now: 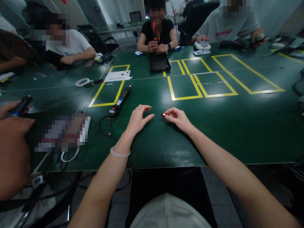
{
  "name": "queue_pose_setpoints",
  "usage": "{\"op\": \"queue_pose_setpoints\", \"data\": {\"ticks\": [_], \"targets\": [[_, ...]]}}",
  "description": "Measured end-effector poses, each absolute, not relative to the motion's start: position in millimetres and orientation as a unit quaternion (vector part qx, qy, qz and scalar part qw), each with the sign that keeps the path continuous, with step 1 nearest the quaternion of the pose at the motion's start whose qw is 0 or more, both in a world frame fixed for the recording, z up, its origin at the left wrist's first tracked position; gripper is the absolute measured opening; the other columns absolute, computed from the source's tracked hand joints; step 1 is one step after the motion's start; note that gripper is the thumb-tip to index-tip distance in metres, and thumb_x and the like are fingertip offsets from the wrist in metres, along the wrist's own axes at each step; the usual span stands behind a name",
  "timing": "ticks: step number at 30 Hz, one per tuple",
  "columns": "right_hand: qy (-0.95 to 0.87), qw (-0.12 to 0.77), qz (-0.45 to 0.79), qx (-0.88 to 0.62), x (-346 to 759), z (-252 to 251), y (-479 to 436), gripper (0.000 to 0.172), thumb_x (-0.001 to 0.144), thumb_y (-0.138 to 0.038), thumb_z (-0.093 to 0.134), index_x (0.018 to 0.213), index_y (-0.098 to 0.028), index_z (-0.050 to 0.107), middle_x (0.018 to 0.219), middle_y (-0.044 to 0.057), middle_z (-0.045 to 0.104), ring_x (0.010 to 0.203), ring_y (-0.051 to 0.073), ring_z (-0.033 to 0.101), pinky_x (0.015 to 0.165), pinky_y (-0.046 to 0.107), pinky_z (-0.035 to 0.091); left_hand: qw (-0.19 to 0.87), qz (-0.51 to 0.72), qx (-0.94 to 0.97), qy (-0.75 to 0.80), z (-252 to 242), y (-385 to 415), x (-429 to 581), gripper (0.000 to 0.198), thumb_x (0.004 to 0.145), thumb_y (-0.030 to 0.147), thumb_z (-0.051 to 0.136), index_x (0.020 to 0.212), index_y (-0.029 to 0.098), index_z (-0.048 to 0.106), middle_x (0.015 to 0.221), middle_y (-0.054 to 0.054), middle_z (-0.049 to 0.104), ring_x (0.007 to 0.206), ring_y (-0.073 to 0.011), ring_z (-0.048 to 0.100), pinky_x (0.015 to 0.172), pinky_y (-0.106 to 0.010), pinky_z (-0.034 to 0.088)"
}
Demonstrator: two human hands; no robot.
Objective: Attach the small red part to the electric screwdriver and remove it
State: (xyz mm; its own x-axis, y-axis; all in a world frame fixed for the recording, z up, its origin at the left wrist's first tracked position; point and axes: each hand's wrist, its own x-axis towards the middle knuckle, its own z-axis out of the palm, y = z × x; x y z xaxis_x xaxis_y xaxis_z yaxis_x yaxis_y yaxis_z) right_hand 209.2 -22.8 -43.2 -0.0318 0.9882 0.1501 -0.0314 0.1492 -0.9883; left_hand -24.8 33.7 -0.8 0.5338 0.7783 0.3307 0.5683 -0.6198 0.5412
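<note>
My right hand (178, 119) pinches a small red and dark piece (163, 115) with a pale spot on it, just above the green table; its exact kind is too small to make out. Across a narrow gap, my left hand (139, 118) is held with thumb and fingers apart and nothing between them. A translucent bangle (120, 152) circles the left wrist. Lying to the left of that hand is a black electric screwdriver (120, 100) with a blue ring, its bit pointing away and its cable (101, 125) curling toward me.
Yellow tape outlines (185, 97) mark the green tabletop (237, 126). A black tray (160, 70) stands before a person opposite holding a red-and-black tool. A white paper (118, 76) and a white ring-shaped item (82, 82) lie left. Another person's hand (14, 142) holds a dark tool at far left.
</note>
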Motion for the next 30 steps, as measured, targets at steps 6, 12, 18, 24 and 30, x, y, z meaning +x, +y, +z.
{"op": "queue_pose_setpoints", "data": {"ticks": [6, 12, 18, 24, 30], "targets": [[-0.522, 0.540, 0.481, -0.453, 209, -43, -23, 0.035, 0.071, -0.041, 0.081, 0.091, -0.017, 0.064, 0.080, 0.002, 0.067, 0.060, 0.010, 0.056, 0.057, 0.026, 0.044, -0.025, 0.247, 0.727, 0.640, -1, 70, -93, 0.061, 0.085, 0.040, 0.068, 0.138, 0.014, 0.051, 0.141, -0.020, 0.049, 0.132, -0.0392, 0.043, 0.111, -0.051, 0.031], [-0.532, 0.530, 0.482, -0.452, 209, -44, -24, 0.036, 0.072, -0.044, 0.080, 0.091, -0.017, 0.065, 0.080, 0.002, 0.068, 0.061, 0.011, 0.057, 0.057, 0.026, 0.046, 0.035, 0.130, 0.634, 0.762, -7, 86, -152, 0.082, 0.075, 0.060, 0.072, 0.137, 0.010, 0.053, 0.133, -0.028, 0.054, 0.122, -0.0484, 0.051, 0.097, -0.057, 0.042], [-0.533, 0.525, 0.485, -0.452, 210, -46, -23, 0.035, 0.072, -0.044, 0.081, 0.090, -0.018, 0.065, 0.078, 0.002, 0.068, 0.061, 0.011, 0.058, 0.058, 0.027, 0.047, 0.081, 0.118, 0.640, 0.755, -8, 91, -159, 0.071, 0.075, 0.066, 0.068, 0.128, 0.019, 0.066, 0.122, -0.022, 0.063, 0.110, -0.0436, 0.060, 0.087, -0.052, 0.049], [-0.531, 0.521, 0.494, -0.451, 209, -45, -24, 0.035, 0.071, -0.043, 0.080, 0.089, -0.018, 0.065, 0.079, 0.002, 0.069, 0.061, 0.011, 0.058, 0.058, 0.027, 0.047, 0.068, 0.124, 0.688, 0.712, -14, 99, -170, 0.070, 0.077, 0.067, 0.064, 0.129, 0.020, 0.067, 0.120, -0.016, 0.066, 0.107, -0.0365, 0.062, 0.091, -0.044, 0.048], [-0.535, 0.516, 0.495, -0.450, 209, -46, -23, 0.034, 0.071, -0.043, 0.081, 0.088, -0.018, 0.065, 0.077, 0.002, 0.068, 0.061, 0.011, 0.058, 0.059, 0.027, 0.047, 0.092, 0.122, 0.702, 0.695, -19, 99, -163, 0.072, 0.079, 0.065, 0.061, 0.129, 0.014, 0.066, 0.118, -0.017, 0.066, 0.105, -0.0323, 0.062, 0.093, -0.040, 0.047]]}}
